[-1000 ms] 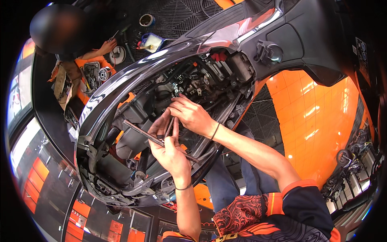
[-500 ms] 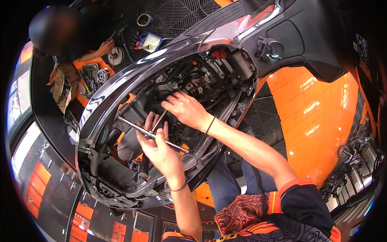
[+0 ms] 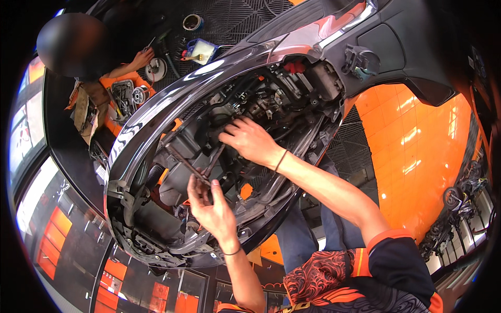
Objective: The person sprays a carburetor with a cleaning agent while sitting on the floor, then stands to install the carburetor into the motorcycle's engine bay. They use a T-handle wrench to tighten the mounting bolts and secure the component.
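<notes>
A metal T-handle wrench (image 3: 182,160) slants inside the open body of a dark scooter (image 3: 148,116), its crossbar toward me. My left hand (image 3: 213,213) is at the crossbar, thumb and fingertips closed about its near end, which they hide. Over the wrench's far end my right hand (image 3: 254,142) curls its fingers round the shaft. Where that end sits among the dark engine parts (image 3: 269,101), I cannot see. A shock-absorber spring (image 3: 193,221) is partly hidden below my left hand.
Across the scooter, a co-worker's hand (image 3: 141,59) holds a thin tool above a pale round part (image 3: 156,70). A can (image 3: 193,23) and a tray with a brush (image 3: 202,51) lie on the black floor grating. A parts box (image 3: 148,89) stands left; orange flooring (image 3: 402,151) spreads right.
The crossbar has turned, and its near end is now covered by my left hand. My left fingers, spread before, are drawn together. My right hand stays at the shaft. The view has shifted slightly.
</notes>
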Demonstrator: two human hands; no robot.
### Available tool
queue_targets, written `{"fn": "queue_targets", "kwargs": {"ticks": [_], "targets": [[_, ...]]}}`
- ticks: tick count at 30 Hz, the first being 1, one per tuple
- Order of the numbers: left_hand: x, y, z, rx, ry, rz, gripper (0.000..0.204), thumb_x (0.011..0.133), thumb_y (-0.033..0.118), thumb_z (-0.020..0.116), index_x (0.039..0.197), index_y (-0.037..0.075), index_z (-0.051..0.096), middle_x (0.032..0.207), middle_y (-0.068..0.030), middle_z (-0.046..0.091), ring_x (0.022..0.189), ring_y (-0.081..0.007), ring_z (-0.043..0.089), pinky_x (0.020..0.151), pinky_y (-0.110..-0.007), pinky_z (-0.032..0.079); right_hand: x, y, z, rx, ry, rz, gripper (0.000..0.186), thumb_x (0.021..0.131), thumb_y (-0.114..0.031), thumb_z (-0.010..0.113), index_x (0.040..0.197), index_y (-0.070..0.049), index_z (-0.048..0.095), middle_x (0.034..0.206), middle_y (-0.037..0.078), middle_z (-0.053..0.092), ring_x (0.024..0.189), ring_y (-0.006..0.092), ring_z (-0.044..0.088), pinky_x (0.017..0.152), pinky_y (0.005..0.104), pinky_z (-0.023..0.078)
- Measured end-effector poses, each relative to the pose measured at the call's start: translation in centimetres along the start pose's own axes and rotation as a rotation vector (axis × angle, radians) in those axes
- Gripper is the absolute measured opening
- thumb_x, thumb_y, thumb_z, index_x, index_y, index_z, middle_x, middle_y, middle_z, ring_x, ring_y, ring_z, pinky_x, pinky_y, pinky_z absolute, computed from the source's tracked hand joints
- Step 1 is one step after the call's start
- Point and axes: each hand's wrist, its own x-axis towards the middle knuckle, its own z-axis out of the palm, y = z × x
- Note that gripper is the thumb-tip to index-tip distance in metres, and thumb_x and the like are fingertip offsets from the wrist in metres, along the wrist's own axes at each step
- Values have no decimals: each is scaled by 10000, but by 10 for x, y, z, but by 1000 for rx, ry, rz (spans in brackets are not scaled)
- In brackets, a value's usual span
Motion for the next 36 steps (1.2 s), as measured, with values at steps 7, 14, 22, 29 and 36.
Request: {"fn": "queue_targets", "kwargs": {"ticks": [7, 14, 22, 29, 36], "targets": [[19, 41, 33, 254, 100, 475, 267, 877, -47, 640, 1132, 31, 646, 1372, -176, 558, 1330, -300, 511, 1092, -413, 408, -2, 4, -4, 22, 143, 39, 237, 848, -112, 628, 1068, -24, 632, 949, 118, 633, 962, 314, 604, 944, 439, 473], [4, 46, 68, 329, 43, 397, 505, 1080, 254, 434, 1520, 10, 381, 1652, -213, 221, 1554, -344, 133, 1254, -502, 105, 5, 9, 4, 25, 283, 129, 182, 864, -111, 662, 1016, -22, 617, 924, 123, 619, 920, 334, 595, 871, 446, 480], [22, 43, 32, 317, -132, 706, 538, 834, 16, 746, 1345, 15, 580, 1640, -263, 232, 1540, -409, 179, 1237, -505, 165, 1, 12, -6, 45, 264, 86, 208, 854, -103, 655, 1046, -34, 614, 976, 120, 616, 977, 325, 591, 988, 471, 446], [29, 50, 17, 449, -243, 622, 410, 805, -113, 664, 1163, 82, 711, 1280, -102, 697, 1360, -343, 512, 1209, -511, 266, -1, 15, -8, 59, 258, 99, 193, 874, -110, 645, 1052, -43, 613, 987, 120, 624, 1009, 324, 596, 1023, 473, 436], [14, 61, 44, 127, -47, 617, 250, 980, 29, 467, 1207, 10, 570, 1556, -246, 385, 1465, -396, 347, 1233, -501, 179, 4, 16, -6, 41, 298, 97, 258, 829, -97, 697, 1067, -48, 610, 986, 117, 623, 1010, 322, 596, 1022, 499, 431]]}}
